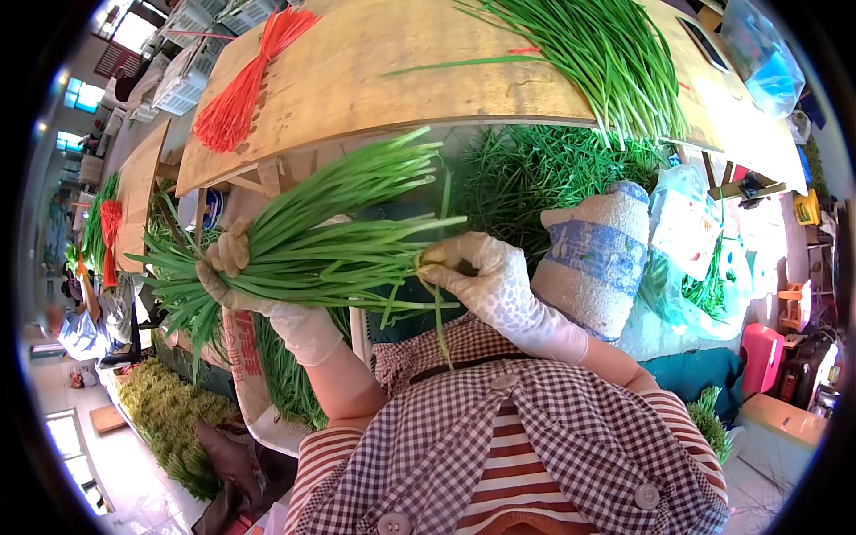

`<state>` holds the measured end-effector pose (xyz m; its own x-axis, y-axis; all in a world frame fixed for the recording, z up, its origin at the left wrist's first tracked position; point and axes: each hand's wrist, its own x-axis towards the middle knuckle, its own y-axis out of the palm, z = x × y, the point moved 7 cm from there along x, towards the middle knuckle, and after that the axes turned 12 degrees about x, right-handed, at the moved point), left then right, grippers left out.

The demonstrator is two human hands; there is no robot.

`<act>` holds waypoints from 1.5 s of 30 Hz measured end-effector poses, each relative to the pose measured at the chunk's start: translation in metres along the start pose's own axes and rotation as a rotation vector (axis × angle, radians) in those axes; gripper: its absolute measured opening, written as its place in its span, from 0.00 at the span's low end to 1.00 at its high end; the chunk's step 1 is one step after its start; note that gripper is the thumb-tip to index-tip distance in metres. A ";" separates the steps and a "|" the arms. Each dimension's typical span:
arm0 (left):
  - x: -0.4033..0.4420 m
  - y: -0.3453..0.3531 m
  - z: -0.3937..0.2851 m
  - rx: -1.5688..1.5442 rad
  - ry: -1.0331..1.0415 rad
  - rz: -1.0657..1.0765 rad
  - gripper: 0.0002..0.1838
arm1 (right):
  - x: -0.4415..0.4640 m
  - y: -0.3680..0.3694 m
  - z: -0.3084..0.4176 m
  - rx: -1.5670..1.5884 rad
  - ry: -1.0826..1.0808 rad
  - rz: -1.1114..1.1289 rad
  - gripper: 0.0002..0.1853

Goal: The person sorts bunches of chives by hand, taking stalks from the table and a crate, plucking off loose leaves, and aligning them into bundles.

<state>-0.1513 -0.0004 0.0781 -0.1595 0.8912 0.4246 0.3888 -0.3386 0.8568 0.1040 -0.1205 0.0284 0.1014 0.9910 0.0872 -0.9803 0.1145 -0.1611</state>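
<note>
My left hand (230, 259), in a whitish glove soiled at the fingers, is wrapped round a thick bunch of garlic chives (330, 254). The bunch lies sideways, leafy tips to the left and pale stem ends to the right, fanned into two parts. At those stem ends my right hand (495, 278), in a patterned white glove, pinches a thin chive blade (439, 325) between thumb and fingers. The blade hangs down in front of my checked apron (455, 392). Part of it is hidden by the fingertips.
On the wooden table (374, 89) ahead lie red tie strings (245, 89), a pile of chives (597, 62) and a phone (703, 43). Loose greens (544, 165) fill the space below its edge. A rolled towel (597, 259) and plastic bag (691, 232) sit at right.
</note>
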 end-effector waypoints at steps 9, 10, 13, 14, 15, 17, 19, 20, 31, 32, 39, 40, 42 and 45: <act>0.000 -0.009 0.006 0.003 -0.067 -0.038 0.17 | 0.005 -0.004 0.009 -0.161 -0.346 -0.046 0.07; 0.000 -0.010 0.005 0.012 -0.043 -0.064 0.16 | 0.004 -0.008 0.011 -0.269 -0.389 -0.060 0.06; 0.006 -0.025 -0.015 -0.055 -0.021 -0.043 0.16 | 0.004 -0.031 -0.013 -0.638 -0.406 -0.190 0.03; 0.008 -0.029 -0.022 -0.060 -0.017 -0.038 0.17 | 0.006 -0.049 -0.027 -0.714 -0.271 -0.180 0.04; 0.009 -0.031 -0.029 -0.064 -0.011 -0.033 0.17 | 0.008 -0.068 -0.035 -0.835 -0.214 -0.259 0.03; 0.011 -0.037 -0.036 -0.083 -0.002 -0.039 0.17 | 0.011 -0.099 -0.071 -0.886 -0.203 -0.326 0.04; 0.009 -0.035 -0.031 -0.067 0.008 -0.075 0.17 | 0.019 -0.100 -0.067 -0.231 -0.118 -0.280 0.09; 0.006 -0.032 -0.027 -0.033 0.009 -0.106 0.18 | 0.017 -0.086 -0.043 -0.093 -0.133 -0.156 0.09; -0.002 -0.034 -0.004 0.056 -0.018 -0.202 0.19 | 0.014 0.001 0.010 0.124 -0.285 0.122 0.22; -0.003 -0.036 -0.005 0.057 -0.011 -0.220 0.19 | 0.014 0.000 0.014 0.111 -0.319 0.101 0.22; -0.001 -0.020 0.004 0.001 -0.064 -0.083 0.19 | 0.022 0.017 -0.016 0.380 0.040 0.270 0.16; -0.002 -0.017 0.006 -0.009 -0.076 -0.074 0.19 | 0.021 0.022 -0.021 0.495 0.141 0.311 0.15; -0.003 -0.018 0.008 -0.035 -0.111 -0.087 0.19 | 0.018 0.017 -0.010 0.272 0.125 0.377 0.14; -0.002 -0.022 0.009 -0.084 -0.164 -0.119 0.18 | 0.015 0.009 -0.007 0.029 0.081 0.439 0.13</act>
<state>-0.1517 0.0077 0.0559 -0.0472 0.9614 0.2712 0.2976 -0.2457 0.9225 0.0976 -0.1040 0.0210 -0.3139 0.9475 -0.0613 -0.9375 -0.3195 -0.1381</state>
